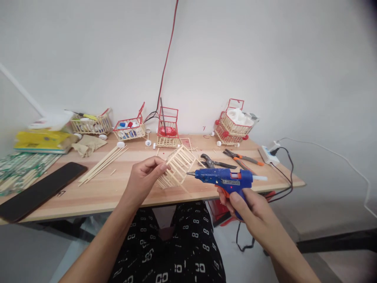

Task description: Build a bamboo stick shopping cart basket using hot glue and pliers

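Hidden and cut-off parts

The glue gun's [225, 180] grip is buried in the right hand [250, 204]; the desk's [118, 188] left end and green packets [17, 171] run past the frame.

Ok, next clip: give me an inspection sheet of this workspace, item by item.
Surface: wooden table, against a white wall.
Job's things: stick basket held up in the left hand; blue glue gun in the right hand, nozzle pointing at the basket.
Clutter: loose sticks, phone, pliers, cutters, finished carts along the wall, yellow pack.
Grippers: both hands closed on their things.
Cables: red-black wire up the wall; black cord from the power strip over the table edge.
Surroundings: white walls; the person's patterned trousers below.
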Demonstrator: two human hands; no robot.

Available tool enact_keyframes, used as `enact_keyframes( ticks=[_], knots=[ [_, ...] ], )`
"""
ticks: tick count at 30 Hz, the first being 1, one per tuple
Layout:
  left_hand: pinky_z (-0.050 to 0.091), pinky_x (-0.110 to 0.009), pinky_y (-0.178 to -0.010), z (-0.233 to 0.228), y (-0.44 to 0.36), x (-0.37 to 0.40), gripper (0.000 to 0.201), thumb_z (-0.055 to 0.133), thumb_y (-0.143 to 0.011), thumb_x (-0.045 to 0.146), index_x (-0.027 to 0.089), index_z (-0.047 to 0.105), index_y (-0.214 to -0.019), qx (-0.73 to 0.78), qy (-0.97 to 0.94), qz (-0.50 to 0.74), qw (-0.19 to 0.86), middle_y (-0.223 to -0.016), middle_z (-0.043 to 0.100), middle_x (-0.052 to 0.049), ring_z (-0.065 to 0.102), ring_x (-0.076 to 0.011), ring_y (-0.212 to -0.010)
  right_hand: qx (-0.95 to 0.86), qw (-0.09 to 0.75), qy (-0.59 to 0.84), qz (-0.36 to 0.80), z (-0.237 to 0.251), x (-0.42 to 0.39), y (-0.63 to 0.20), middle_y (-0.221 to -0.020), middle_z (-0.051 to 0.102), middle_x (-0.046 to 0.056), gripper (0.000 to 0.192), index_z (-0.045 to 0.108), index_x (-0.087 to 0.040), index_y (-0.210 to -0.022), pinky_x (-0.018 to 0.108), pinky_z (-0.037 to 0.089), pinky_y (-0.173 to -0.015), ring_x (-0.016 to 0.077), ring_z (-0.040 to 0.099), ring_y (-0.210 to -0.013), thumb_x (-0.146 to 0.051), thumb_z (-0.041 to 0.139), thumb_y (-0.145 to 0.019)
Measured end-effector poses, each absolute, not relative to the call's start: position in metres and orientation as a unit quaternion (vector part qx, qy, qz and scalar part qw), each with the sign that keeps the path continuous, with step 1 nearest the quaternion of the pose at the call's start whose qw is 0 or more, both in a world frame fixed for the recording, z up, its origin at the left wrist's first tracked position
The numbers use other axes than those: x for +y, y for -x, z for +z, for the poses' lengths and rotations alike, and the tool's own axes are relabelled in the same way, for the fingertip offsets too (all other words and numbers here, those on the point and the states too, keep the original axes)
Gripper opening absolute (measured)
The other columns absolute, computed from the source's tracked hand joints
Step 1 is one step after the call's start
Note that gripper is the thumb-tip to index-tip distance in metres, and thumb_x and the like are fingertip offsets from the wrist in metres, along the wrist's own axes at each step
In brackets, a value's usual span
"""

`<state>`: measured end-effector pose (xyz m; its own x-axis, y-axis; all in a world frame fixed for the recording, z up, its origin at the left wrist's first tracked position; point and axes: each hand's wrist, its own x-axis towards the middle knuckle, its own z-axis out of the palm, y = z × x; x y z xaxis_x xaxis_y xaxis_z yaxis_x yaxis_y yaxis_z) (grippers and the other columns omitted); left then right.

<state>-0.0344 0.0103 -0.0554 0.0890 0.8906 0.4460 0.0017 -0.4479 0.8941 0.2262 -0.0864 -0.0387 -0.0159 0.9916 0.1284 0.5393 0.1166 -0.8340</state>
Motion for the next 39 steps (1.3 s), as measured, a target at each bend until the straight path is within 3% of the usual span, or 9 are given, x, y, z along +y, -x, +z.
enact_keyframes(
  ticks=[9, 18, 25, 39],
  knots=[
    [0.044, -0.021, -0.063, -0.0549, 0.0358, 0.0095, 0.021, 0.065, -0.082, 0.034, 0.017, 0.067, -0.069, 0.357, -0.624, 0.576, 0.389, -0.068, 0.063, 0.000, 0.056, -0.0114, -0.066, -0.663, 0.368, 0.589, 0.279, -0.0371, -0.0860, -0.2246, -0.078, 0.063, 0.005, 0.040, 0.062, -0.017, -0.086, 0.026, 0.044, -0.066, 0.0164, 0.055, -0.072, -0.051, 0.043, -0.094],
    [0.046, -0.024, -0.063, -0.0549, 0.0354, 0.0094, 0.024, 0.065, -0.081, 0.037, 0.016, 0.067, -0.069, 0.366, -0.625, 0.575, 0.382, -0.068, 0.064, -0.002, 0.057, -0.0142, -0.067, -0.684, 0.375, 0.581, 0.234, -0.0348, -0.0839, -0.2216, -0.070, 0.062, 0.003, 0.039, 0.059, -0.018, -0.076, 0.026, 0.044, -0.062, 0.0165, 0.055, -0.066, -0.050, 0.044, -0.094],
    [0.046, -0.024, -0.063, -0.0533, 0.0350, 0.0075, 0.022, 0.065, -0.081, 0.035, 0.017, 0.067, -0.069, 0.364, -0.623, 0.577, 0.383, -0.068, 0.064, -0.002, 0.057, -0.0139, -0.066, -0.680, 0.382, 0.582, 0.231, -0.0330, -0.0857, -0.2204, -0.075, 0.066, 0.004, 0.036, 0.056, -0.019, -0.073, 0.027, 0.047, -0.067, 0.0192, 0.061, -0.076, -0.048, 0.046, -0.093],
    [0.045, -0.023, -0.063, -0.0551, 0.0354, 0.0070, 0.021, 0.065, -0.082, 0.034, 0.017, 0.067, -0.069, 0.362, -0.625, 0.576, 0.383, -0.068, 0.063, -0.001, 0.056, -0.0134, -0.067, -0.687, 0.384, 0.581, 0.205, -0.0329, -0.0841, -0.2199, -0.070, 0.062, 0.003, 0.037, 0.059, -0.019, -0.077, 0.027, 0.047, -0.062, 0.0165, 0.055, -0.064, -0.048, 0.044, -0.094]
  ],
)
